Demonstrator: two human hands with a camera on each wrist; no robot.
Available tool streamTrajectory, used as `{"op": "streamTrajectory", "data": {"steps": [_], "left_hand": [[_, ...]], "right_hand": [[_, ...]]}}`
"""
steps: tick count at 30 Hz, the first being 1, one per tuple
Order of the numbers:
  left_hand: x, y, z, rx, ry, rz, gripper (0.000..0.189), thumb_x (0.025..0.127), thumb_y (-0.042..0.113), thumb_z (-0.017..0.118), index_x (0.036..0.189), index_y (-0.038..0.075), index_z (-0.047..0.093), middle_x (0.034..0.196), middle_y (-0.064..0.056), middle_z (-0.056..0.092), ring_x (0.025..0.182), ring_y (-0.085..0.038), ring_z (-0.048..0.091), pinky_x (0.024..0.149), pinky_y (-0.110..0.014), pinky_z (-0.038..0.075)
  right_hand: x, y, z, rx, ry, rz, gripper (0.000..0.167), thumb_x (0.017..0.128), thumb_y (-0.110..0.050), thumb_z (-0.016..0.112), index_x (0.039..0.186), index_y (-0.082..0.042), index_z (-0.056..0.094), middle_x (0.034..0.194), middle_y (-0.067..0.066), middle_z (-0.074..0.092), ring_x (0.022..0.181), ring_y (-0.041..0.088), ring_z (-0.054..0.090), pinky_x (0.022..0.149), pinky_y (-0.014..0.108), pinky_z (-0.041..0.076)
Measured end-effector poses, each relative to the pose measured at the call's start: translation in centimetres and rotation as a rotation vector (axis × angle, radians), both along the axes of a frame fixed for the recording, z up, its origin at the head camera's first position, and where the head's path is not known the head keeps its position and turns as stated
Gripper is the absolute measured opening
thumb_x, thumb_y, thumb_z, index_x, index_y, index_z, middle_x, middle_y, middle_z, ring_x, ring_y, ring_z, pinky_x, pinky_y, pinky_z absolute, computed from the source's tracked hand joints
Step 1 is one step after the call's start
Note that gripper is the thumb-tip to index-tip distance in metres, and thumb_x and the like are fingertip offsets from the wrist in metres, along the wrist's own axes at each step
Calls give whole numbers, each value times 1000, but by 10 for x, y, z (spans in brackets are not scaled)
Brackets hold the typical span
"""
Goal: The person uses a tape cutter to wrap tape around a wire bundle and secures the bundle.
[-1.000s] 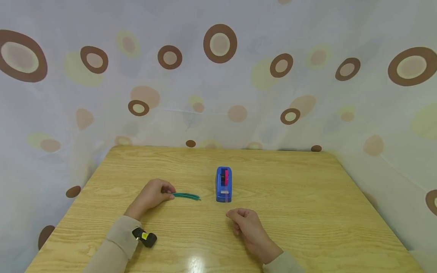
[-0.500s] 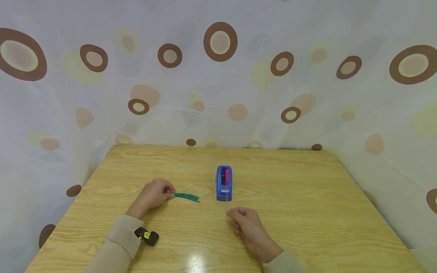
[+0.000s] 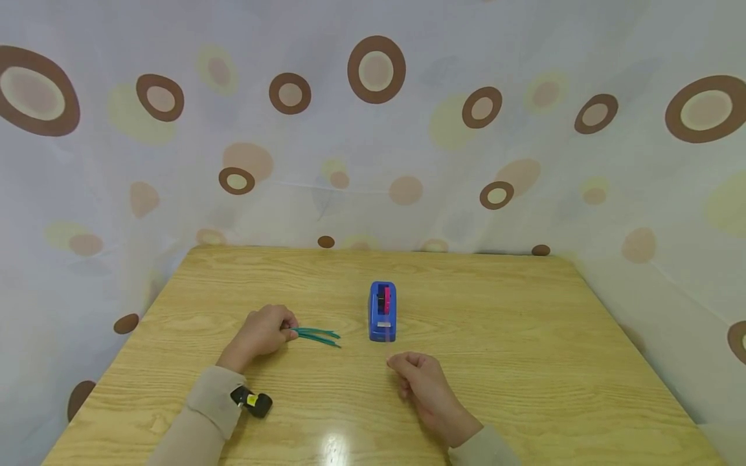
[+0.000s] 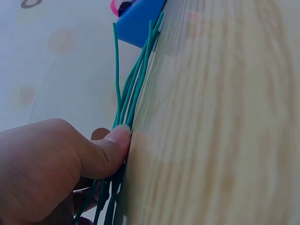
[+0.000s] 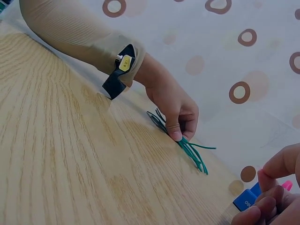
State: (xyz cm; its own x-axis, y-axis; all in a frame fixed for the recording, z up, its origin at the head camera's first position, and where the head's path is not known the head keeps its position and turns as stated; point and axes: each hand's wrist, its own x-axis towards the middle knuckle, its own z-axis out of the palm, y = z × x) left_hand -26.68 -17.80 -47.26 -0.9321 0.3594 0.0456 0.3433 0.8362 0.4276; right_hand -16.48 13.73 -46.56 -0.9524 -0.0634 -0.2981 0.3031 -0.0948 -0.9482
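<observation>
My left hand (image 3: 265, 329) pinches a bundle of thin green wires (image 3: 318, 339) between thumb and fingers, low over the table. Close up in the left wrist view, the wires (image 4: 125, 101) run past the thumb on both sides and one stands apart from the others. To their right is a blue tape dispenser (image 3: 375, 331) with a pink-rimmed roll (image 3: 387, 300). A clear strip of tape (image 3: 387, 332) comes off its near end toward my right hand (image 3: 424, 388). The thumb and index finger of that hand pinch the strip's end, which is hard to see.
The wood-grain table (image 3: 524, 336) reaches back to a hanging cloth (image 3: 431, 149) with brown and yellow ovals. A small black camera (image 3: 254, 402) is strapped at the left sleeve. Light reflects off the table's near part.
The free ends of the green wires have spread apart in the left hand's grip. Both hands have stayed nearly in place, and the head view has shifted slightly.
</observation>
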Motion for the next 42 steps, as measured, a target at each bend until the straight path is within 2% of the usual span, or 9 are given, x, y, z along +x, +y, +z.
{"op": "streamTrajectory", "data": {"steps": [5,13,21,26,36,42], "left_hand": [[0,-1,-1,-14,-21,-10,17,90,19,73,76,22,65,75,9,55,70,-12,49,75,-42,38],[0,-2,-1,-15,-15,2,9,92,20,71,84,21,69,87,10,64,79,-12,56,86,-52,38],[1,-1,1,-24,-10,6,9,93,19,70,85,20,69,84,11,65,76,-11,56,90,-52,36],[2,0,4,-40,13,3,9,92,21,72,83,21,69,82,13,66,73,-9,56,89,-52,36],[2,2,7,-42,17,9,10,89,22,75,80,22,70,80,12,65,72,-10,56,86,-51,40],[2,6,5,-122,32,-15,18,91,16,73,75,21,65,75,11,60,68,-14,50,80,-49,39]], "right_hand": [[0,0,0,-4,3,1,16,94,-12,65,86,2,65,65,-2,46,60,10,40,53,22,38],[0,0,-1,-13,5,-6,16,93,-12,66,83,1,64,64,-2,45,58,10,40,52,22,38],[0,0,0,-4,1,-3,17,93,-13,66,83,1,63,63,-2,44,59,10,40,52,23,38],[0,-1,-1,-8,3,-8,16,93,-12,66,83,1,64,63,-3,45,59,10,40,52,22,38],[0,0,0,-4,8,-16,15,93,-11,65,84,1,65,64,-3,45,59,9,40,52,21,38],[1,-1,0,-13,21,-10,14,93,-10,64,85,2,66,64,-2,45,59,9,40,51,21,38]]}}
